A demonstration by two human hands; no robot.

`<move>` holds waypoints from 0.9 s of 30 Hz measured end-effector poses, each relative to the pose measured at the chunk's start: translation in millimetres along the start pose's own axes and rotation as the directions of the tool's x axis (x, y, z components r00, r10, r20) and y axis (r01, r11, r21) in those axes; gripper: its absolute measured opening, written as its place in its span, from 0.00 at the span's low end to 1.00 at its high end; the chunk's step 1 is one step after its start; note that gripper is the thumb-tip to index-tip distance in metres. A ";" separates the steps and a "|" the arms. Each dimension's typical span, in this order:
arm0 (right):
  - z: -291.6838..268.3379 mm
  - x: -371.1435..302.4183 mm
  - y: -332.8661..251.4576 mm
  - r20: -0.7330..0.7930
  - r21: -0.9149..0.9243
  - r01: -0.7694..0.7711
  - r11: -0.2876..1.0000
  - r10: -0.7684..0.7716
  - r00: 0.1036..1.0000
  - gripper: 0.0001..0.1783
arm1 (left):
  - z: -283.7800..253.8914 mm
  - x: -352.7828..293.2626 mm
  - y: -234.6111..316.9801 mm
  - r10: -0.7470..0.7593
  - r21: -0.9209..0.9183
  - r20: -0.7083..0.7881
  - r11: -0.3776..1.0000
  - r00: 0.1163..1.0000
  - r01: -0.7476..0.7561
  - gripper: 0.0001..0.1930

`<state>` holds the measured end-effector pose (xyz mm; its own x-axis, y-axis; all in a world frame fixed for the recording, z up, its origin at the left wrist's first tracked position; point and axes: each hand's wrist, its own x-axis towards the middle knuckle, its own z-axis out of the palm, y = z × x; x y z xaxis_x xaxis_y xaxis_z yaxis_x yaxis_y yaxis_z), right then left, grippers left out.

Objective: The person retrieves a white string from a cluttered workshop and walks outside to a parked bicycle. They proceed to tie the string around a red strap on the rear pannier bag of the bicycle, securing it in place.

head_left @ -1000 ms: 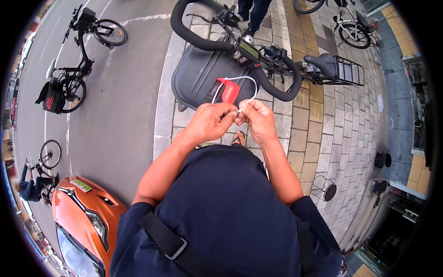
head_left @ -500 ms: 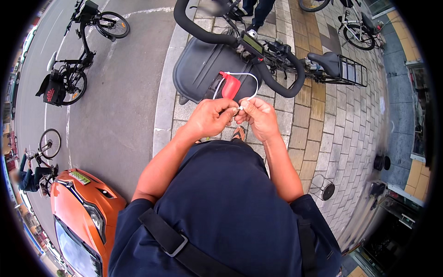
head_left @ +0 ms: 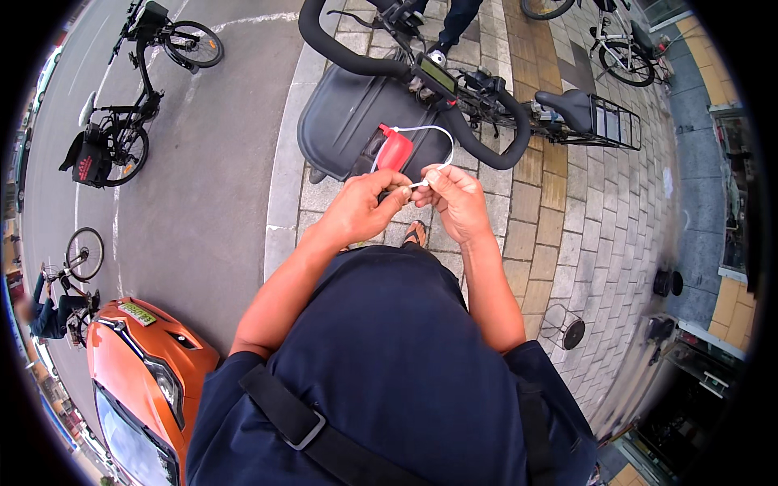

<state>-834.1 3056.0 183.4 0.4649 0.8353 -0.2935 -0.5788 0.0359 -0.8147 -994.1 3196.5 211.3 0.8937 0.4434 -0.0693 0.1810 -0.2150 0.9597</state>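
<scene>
A white cable tie (head_left: 442,133) bends in a loop between my hands and through a red plastic piece (head_left: 395,151) whose exact kind I cannot make out. My left hand (head_left: 356,206) pinches one end of the tie between thumb and forefinger. At the other end, my right hand (head_left: 459,202) grips the tie near its small head, where the ends meet. The red piece hangs just beyond my fingers, in front of a dark grey case (head_left: 348,109). Parts of the tie are hidden by my fingertips.
Close ahead is a bicycle with black drop handlebars (head_left: 356,61) and a small display (head_left: 438,74). Another person's legs (head_left: 458,20) stand behind it. An orange car (head_left: 154,348) is at the lower left, a black bicycle (head_left: 134,121) at the upper left. Paving (head_left: 583,219) spreads right.
My hands have moved slightly apart, so a short stretch of white tie now shows between the fingertips. The loop and red piece remain in nearly the same place.
</scene>
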 end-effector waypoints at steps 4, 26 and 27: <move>-0.9 0.6 -4.1 0.011 -0.050 -0.012 0.999 0.012 1.000 0.14 | 1.4 -2.9 -0.3 -0.009 -0.084 -0.016 0.996 1.000 0.008 0.08; -16.5 7.9 18.6 -0.132 0.094 -0.088 0.992 0.100 0.986 0.12 | -11.9 -19.9 -35.8 0.360 0.368 0.072 0.857 0.930 -0.361 0.06; -19.6 12.1 17.7 -0.145 0.016 -0.141 0.990 0.142 0.979 0.12 | -11.2 -23.0 -38.8 0.391 0.410 0.057 0.830 0.919 -0.378 0.06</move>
<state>-825.6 3055.9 155.6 0.4701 0.7435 -0.4757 -0.6493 -0.0737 -0.7569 -1026.3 3204.4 178.7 0.9151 0.2739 0.2959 -0.0197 -0.7026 0.7113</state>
